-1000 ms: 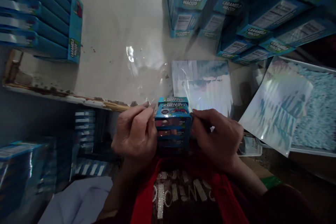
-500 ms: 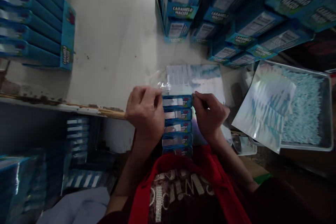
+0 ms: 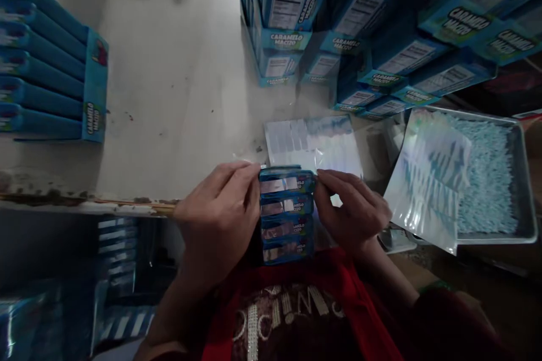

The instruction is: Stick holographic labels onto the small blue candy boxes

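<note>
I have the row of small blue boxes (image 3: 287, 206) upright between my two hands, its near end close to the red apron (image 3: 326, 276) and its far end beside the patterned sheet (image 3: 313, 138) on the table (image 3: 169, 96); the left hand (image 3: 218, 214) grasps the far left corner with thumb and fingers drawn together, and the right hand (image 3: 353, 208) grasps the far right corner in a finer pinch, its other fingers curled; a little clear film (image 3: 241, 159) glints past the far edge, but I cannot tell how much of it lies between my fingertips and the boxes.

To work this hold well, I would keep both pinches level and matched in pressure; a harder pull on one side could skew the row or crease the film. I would press inward just enough to keep the boxes flush, since thin card likely dents at the corners; the near end has no fingers on it, so I would guard against the boxes fanning out there. Elbows low and wrists steady seem best; the right forearm is near the loose shiny sheet (image 3: 427, 180) overlapping the metal tray (image 3: 527, 192), so a wide sweep that way could knock it.
</note>
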Tool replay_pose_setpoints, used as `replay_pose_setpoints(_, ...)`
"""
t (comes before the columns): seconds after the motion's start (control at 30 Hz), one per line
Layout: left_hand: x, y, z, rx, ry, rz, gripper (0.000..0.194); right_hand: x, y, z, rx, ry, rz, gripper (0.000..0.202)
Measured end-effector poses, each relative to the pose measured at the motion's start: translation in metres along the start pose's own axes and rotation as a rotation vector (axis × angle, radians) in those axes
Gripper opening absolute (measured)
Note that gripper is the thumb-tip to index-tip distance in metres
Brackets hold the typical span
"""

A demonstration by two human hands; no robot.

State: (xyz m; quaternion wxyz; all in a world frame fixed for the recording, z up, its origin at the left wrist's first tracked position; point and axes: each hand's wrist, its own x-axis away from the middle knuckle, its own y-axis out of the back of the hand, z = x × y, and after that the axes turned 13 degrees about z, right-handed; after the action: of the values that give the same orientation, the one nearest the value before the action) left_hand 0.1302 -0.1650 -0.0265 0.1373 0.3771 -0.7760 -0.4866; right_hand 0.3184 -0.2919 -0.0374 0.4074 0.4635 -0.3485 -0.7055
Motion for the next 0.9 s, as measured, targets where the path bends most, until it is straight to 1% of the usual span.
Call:
replay_pose_setpoints(0.07, 0.014, -0.01, 0.006, 0.017, -0.036, -0.086, 0.027, 0.009, -0.005, -0.005, 0.006, 0.022, -0.024, 0.037)
replay_pose_setpoints(0.13, 0.034, -0.018, 0.016, 0.015, -0.095, -0.14, 0.035, 0.017, -0.009, -0.01, -0.004, 0.048, -0.044, 0.041)
replay_pose_setpoints(0.2, 0.053, -0.027, 0.026, 0.03, -0.134, -0.122, 0.04, 0.022, -0.015, -0.014, 0.005, 0.07, -0.061, 0.039)
replay_pose_setpoints(0.27, 0.064, -0.038, 0.034, 0.079, -0.123, -0.081, 0.039, 0.024, -0.024, -0.016, -0.007, 0.056, -0.08, 0.031)
replay_pose_setpoints(0.33, 0.064, -0.052, 0.038, 0.129, -0.048, -0.103, 0.035, 0.023, -0.034, -0.017, -0.044, 0.012, -0.096, 0.021)
replay_pose_setpoints(0.43, 0.048, -0.076, 0.038, 0.166, 0.085, -0.202, 0.029, 0.021, -0.044, -0.016, -0.09, -0.048, -0.086, 0.015)
replay_pose_setpoints(0.47, 0.042, -0.082, 0.037, 0.168, 0.118, -0.212, 0.026, 0.021, -0.046, -0.015, -0.101, -0.053, -0.077, 0.014)
replay_pose_setpoints(0.53, 0.036, -0.09, 0.037, 0.179, 0.147, -0.19, 0.02, 0.021, -0.047, -0.014, -0.135, -0.049, -0.073, 0.015)
replay_pose_setpoints(0.6, 0.036, -0.093, 0.037, 0.212, 0.145, -0.18, 0.015, 0.023, -0.047, -0.014, -0.18, -0.053, -0.077, 0.019)
replay_pose_setpoints(0.7, 0.046, -0.091, 0.036, 0.33, 0.088, -0.194, 0.01, 0.029, -0.046, -0.014, -0.236, -0.04, -0.056, 0.023)
replay_pose_setpoints(0.8, 0.061, -0.087, 0.032, 0.424, 0.003, -0.215, 0.008, 0.04, -0.039, -0.016, -0.302, 0.055, 0.0, 0.028)
replay_pose_setpoints(0.9, 0.077, -0.083, 0.026, 0.404, -0.022, -0.243, 0.005, 0.053, -0.029, -0.016, -0.365, 0.145, 0.089, 0.033)
